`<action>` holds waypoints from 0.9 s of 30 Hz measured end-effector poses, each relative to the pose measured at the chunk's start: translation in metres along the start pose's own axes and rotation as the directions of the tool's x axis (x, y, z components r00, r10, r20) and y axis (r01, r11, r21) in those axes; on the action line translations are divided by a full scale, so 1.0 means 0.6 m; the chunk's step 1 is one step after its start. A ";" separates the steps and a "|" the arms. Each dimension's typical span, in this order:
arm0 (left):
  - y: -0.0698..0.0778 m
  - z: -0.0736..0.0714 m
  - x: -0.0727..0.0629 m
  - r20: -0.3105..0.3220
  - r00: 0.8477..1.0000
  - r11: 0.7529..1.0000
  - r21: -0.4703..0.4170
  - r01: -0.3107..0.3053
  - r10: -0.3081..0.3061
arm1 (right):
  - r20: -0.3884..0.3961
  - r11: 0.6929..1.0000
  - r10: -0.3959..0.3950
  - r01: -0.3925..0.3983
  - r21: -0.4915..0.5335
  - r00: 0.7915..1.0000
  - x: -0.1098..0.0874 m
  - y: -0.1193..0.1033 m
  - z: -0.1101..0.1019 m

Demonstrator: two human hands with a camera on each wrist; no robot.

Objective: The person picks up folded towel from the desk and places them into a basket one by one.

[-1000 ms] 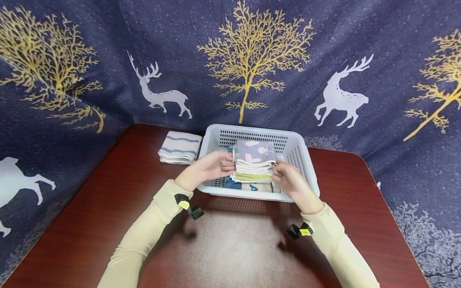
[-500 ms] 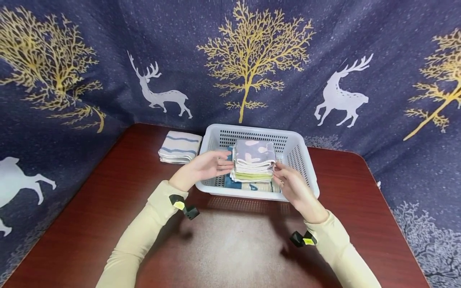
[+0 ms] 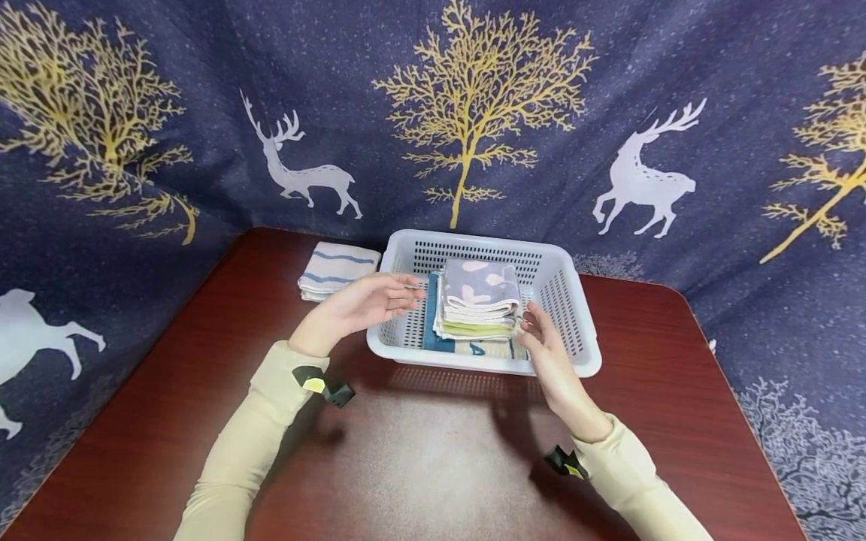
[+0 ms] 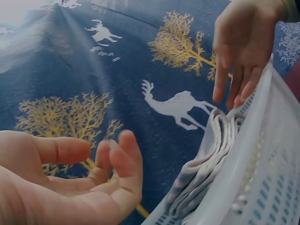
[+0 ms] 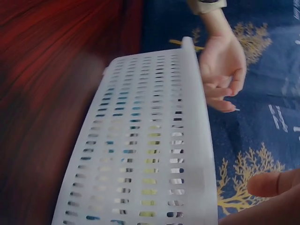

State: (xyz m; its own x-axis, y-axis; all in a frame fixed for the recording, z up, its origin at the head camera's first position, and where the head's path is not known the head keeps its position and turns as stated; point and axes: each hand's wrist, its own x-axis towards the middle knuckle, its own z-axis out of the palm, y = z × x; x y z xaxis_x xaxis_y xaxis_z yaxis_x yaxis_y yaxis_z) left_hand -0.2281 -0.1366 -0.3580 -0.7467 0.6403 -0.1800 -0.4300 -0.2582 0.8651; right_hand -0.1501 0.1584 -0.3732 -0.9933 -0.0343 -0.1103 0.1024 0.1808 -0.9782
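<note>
A stack of folded towels (image 3: 480, 289) lies inside the white plastic basket (image 3: 588, 353), a grey-purple patterned one on top, with white and yellow-green folds below. Beneath them a blue and beige towel (image 3: 440, 344) shows on the basket's floor. My left hand (image 3: 358, 304), fingers loosely extended, hovers over the basket's left rim, apart from the stack. To the right of the stack, my right hand (image 3: 551, 357) is over the front rim, its fingers loosely bent near the towels' edge. Neither hand holds anything; both also appear in the left wrist view.
A folded white towel with blue stripes (image 3: 341, 264) lies on the reddish-brown table (image 3: 433, 466), left of the basket and partly behind my left hand. A dark blue cloth (image 3: 399, 188) printed with deer and trees hangs behind the table.
My left hand has drawn back to the left, away from the towel stack. The right hand has moved slightly off the stack's right side. The towels stay in place in the basket.
</note>
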 end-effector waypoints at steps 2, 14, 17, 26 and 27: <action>0.005 -0.005 -0.009 -0.001 1.000 1.000 -0.011 -0.016 0.016 | -0.015 0.995 -0.056 0.055 -0.085 0.998 -0.004 0.005 0.005; 0.036 -0.059 -0.036 -0.040 0.994 0.983 -0.146 -0.111 0.106 | 0.063 0.930 -0.305 0.312 -0.196 0.950 -0.005 0.029 0.010; 0.038 -0.067 -0.036 -0.060 0.989 0.968 -0.206 -0.144 0.134 | 0.090 0.907 -0.337 0.349 -0.235 0.937 -0.005 0.035 0.005; 0.034 -0.101 -0.040 -0.204 0.953 0.858 -0.421 -0.294 0.226 | 0.152 0.845 -0.361 0.392 -0.364 0.920 -0.011 0.046 0.000; 0.033 -0.108 -0.041 -0.221 0.949 0.840 -0.448 -0.305 0.226 | 0.159 0.843 -0.360 0.393 -0.368 0.919 -0.011 0.046 -0.001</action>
State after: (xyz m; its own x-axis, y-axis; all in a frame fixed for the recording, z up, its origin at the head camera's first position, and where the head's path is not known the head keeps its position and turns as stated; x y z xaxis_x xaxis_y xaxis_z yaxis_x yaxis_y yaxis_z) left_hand -0.2511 -0.2043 -0.3664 -0.9179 0.3890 -0.0783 -0.3609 -0.7365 0.5721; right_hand -0.1406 0.1646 -0.3996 -0.9417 -0.2524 0.2226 -0.3239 0.5003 -0.8030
